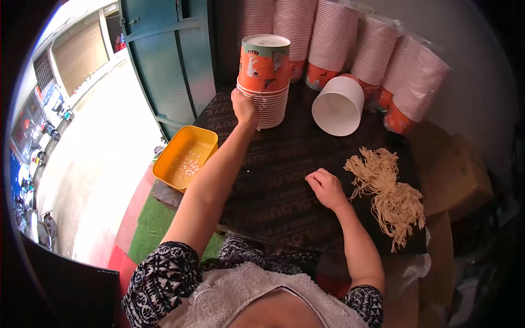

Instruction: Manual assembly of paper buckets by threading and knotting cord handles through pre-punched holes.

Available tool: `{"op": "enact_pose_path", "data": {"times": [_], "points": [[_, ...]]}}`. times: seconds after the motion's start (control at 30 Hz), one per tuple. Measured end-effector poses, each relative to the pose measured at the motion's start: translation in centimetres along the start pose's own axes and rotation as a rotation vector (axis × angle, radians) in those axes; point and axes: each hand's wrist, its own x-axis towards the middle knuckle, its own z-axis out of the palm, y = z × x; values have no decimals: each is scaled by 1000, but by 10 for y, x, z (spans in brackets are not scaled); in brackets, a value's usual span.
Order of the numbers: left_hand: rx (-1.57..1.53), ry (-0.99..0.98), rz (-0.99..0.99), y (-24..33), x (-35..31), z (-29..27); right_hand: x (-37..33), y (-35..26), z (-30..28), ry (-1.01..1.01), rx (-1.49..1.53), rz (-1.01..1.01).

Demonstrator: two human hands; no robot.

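Your left hand is curled against the rims of the cup stack, top centre, its grip unclear; a one-sided pull could topple that tall column. Swinging that forearm could nudge the yellow tray, left, off the table's edge. Your right hand, centre right, is loosely curled, contents hidden; drifting outward, it could tangle the strings.

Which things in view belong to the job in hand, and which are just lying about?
Likely the job:
- tall stack of orange round paper tubs, at the left grip

Apparently lying about:
- yellow rectangular plastic tray
- beige stringy bundle
- tipped white round tub
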Motion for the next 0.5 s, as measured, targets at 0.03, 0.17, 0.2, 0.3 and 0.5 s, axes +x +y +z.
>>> {"op": "enact_pose_path", "data": {"times": [0.03, 0.17, 0.2, 0.3, 0.5], "points": [[46, -30, 26, -5, 0, -11, 1, -3, 1, -4, 3, -9], [39, -12, -2, -25, -19, -28, 1, -4, 1, -12, 38, -26], [71, -10, -16, -29, -29, -25, 0, -3, 1, -7, 44, -27], [213, -20, 83, -28, -48, -27, 0, -4, -1, -4, 45, -15], [506, -86, 267, -24, -51, -37, 1, -8, 0, -5, 65, 9]]}}
